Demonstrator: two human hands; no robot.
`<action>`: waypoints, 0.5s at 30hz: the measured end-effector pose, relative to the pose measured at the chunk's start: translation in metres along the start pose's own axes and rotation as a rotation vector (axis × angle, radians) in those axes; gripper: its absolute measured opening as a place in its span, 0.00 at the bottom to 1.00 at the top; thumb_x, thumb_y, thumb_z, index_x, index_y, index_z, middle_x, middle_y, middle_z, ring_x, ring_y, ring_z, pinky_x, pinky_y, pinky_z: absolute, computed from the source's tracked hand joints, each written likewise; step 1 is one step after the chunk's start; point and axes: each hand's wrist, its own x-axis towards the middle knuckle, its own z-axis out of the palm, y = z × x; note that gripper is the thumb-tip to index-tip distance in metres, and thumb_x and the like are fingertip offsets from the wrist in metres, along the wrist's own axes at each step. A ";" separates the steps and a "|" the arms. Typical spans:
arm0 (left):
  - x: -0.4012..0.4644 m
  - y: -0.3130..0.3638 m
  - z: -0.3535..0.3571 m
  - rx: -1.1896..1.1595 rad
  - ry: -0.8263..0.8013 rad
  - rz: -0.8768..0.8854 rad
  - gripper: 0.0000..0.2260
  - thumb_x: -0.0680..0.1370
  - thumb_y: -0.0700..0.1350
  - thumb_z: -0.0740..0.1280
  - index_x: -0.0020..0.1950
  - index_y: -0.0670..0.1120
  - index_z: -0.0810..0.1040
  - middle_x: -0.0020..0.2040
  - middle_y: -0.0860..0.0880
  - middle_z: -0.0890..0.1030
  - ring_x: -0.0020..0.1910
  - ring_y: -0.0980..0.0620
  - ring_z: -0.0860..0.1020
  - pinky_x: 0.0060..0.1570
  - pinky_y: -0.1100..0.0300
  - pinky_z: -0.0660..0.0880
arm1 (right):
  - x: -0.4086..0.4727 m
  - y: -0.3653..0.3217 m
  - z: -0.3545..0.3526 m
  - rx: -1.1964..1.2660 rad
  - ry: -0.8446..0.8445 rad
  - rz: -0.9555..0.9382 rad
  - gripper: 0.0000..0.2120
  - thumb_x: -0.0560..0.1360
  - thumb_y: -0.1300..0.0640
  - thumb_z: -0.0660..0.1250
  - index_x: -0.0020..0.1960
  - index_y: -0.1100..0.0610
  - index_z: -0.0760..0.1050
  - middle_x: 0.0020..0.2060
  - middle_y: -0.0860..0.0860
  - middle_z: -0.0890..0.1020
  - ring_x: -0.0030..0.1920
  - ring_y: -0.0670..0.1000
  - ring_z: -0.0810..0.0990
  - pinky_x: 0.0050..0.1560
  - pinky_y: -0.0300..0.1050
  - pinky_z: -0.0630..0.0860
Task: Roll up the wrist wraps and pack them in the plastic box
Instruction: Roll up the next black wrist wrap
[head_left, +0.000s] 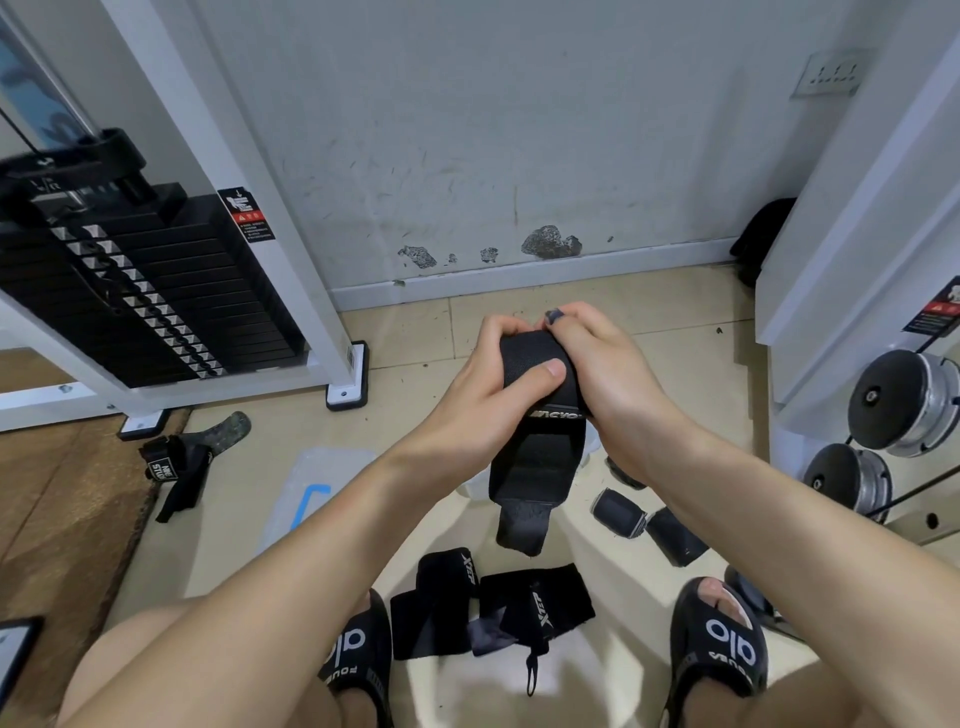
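- Both hands hold one black wrist wrap (540, 447) up above the floor (649, 364): the left hand (488, 384) curls round its rolled top with the thumb pressed on the front, and the right hand (602, 364) grips the other side, its tail hanging loose.
- Two flat wraps (488, 603) lie between the sandals (717, 639) (logos up).
- Two rolled wraps (649, 519) sit on the floor to the right.
- The plastic box (589, 449) is mostly hidden behind the held wrap; its lid (311, 483) lies to the left.

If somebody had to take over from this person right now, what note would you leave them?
Left hand and right hand both grip one wrist wrap, partly rolled, its tail hanging down.
Two rolled wraps lie on the floor to the right.
Flat wraps lie between the feet, not yet rolled.
Clear box lid lies on the floor to the left; the box itself is mostly hidden behind the hands.
Left: finish rolling, pack everything.
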 end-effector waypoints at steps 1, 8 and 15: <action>0.001 -0.001 0.001 -0.030 0.005 -0.007 0.18 0.75 0.54 0.67 0.61 0.51 0.69 0.53 0.50 0.80 0.50 0.54 0.79 0.54 0.56 0.77 | -0.001 -0.001 0.001 0.000 0.014 0.008 0.11 0.81 0.54 0.63 0.41 0.49 0.77 0.36 0.47 0.78 0.38 0.49 0.77 0.42 0.46 0.72; 0.013 0.001 -0.010 -0.275 0.107 -0.016 0.20 0.74 0.47 0.72 0.65 0.45 0.74 0.55 0.45 0.83 0.52 0.52 0.83 0.50 0.60 0.78 | 0.002 -0.002 -0.004 0.073 -0.168 0.217 0.35 0.68 0.32 0.71 0.66 0.54 0.76 0.55 0.54 0.87 0.51 0.52 0.88 0.48 0.50 0.83; 0.017 -0.005 -0.020 -0.271 0.101 -0.003 0.24 0.70 0.41 0.73 0.65 0.44 0.75 0.55 0.47 0.83 0.55 0.51 0.82 0.56 0.58 0.76 | -0.001 -0.009 -0.016 0.072 -0.256 0.161 0.23 0.79 0.42 0.69 0.67 0.57 0.77 0.59 0.56 0.85 0.57 0.55 0.86 0.57 0.54 0.83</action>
